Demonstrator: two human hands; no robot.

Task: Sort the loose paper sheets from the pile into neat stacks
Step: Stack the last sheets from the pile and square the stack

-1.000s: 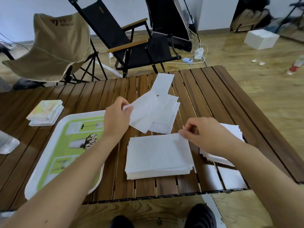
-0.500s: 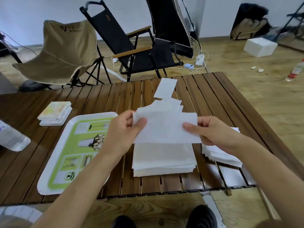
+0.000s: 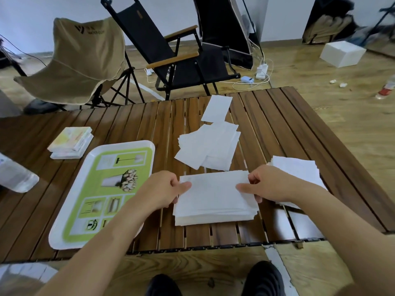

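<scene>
While both hands hold one sheet (image 3: 213,190): the step is laying it on the stack (image 3: 213,216) at the bench's (image 3: 277,116) near edge.
Fingers (image 3: 184,185): left hand (image 3: 164,189) pinches the sheet's left edge, right hand (image 3: 269,184) its right edge.
Next: square the corners, then let go.
Loose pile (image 3: 209,146): mid-bench, beyond the stack.
Room: tray (image 3: 119,144) close on the left, second stack (image 3: 299,169) toward the right edge.

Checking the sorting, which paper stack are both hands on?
The middle stack: left hand and right hand pinch its top sheet. The other stack lies to its right.
</scene>
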